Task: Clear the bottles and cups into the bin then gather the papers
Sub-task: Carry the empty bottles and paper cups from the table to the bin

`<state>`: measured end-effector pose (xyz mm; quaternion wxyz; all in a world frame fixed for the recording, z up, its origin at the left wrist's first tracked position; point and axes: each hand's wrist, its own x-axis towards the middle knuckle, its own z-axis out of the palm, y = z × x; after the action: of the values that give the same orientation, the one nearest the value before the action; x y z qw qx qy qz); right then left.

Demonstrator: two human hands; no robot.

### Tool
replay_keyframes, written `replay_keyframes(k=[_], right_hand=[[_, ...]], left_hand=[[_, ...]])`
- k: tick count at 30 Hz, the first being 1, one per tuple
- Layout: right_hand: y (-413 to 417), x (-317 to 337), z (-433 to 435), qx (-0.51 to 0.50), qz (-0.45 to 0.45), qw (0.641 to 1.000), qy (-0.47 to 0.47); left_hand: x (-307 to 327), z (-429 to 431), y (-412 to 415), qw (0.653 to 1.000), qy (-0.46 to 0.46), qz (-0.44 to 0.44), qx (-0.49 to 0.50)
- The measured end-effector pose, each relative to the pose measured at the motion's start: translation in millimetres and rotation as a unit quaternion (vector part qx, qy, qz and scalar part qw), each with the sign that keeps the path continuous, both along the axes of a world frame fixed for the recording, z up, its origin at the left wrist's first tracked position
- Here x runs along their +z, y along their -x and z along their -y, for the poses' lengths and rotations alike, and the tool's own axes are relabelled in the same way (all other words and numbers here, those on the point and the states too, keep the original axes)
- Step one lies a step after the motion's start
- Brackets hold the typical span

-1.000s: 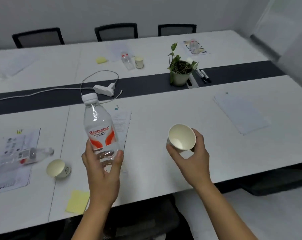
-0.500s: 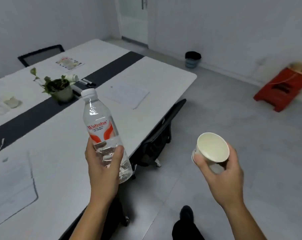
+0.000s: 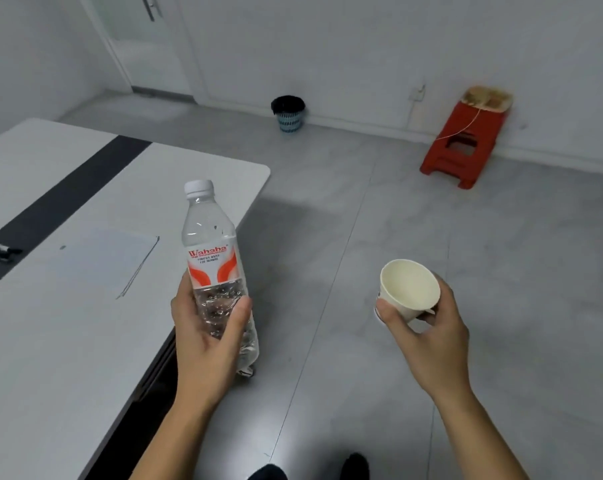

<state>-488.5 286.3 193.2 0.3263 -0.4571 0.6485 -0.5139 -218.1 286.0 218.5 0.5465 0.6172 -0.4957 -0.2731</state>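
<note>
The bin (image 3: 288,114) is now brought nearer, the worktop (image 3: 50,341) left behind. The water bottle (image 3: 211,258) is clamped in the left grip (image 3: 206,341), the paper cup (image 3: 409,289) pinched in the right grip (image 3: 428,337); thrown early, either could miss.

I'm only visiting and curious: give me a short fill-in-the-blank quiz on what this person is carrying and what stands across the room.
1. The left hand grips a water bottle whose cap is ____.
2. The right hand holds a paper cup that is ____ inside.
3. The bin stands on the ____, by the far wall.
4. The plastic stool is coloured ____.

Missing words: white; empty; floor; red.
</note>
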Motion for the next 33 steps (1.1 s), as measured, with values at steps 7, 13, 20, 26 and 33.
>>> replay_keyframes(k=[7, 13, 20, 26, 33], right_hand=[[20, -9, 156, 0.044, -0.011, 0.999, -0.01], [23, -16, 331, 0.064, -0.04, 0.997, -0.01], [48, 11, 508, 0.025, -0.016, 1.0, -0.003], [79, -23, 661, -0.027, 0.012, 1.0, -0.008], [105, -45, 903, 0.01, 0.021, 1.0, -0.009]], left_hand=[[-17, 136, 34, 1.0, -0.007, -0.024, 0.018], [-35, 312, 38, 0.997, -0.008, -0.066, 0.034], [-3, 515, 63, 0.998, -0.012, -0.059, -0.036], [-19, 683, 99, 0.995, -0.033, -0.027, -0.089], [-32, 897, 127, 0.996, -0.053, -0.012, -0.07]])
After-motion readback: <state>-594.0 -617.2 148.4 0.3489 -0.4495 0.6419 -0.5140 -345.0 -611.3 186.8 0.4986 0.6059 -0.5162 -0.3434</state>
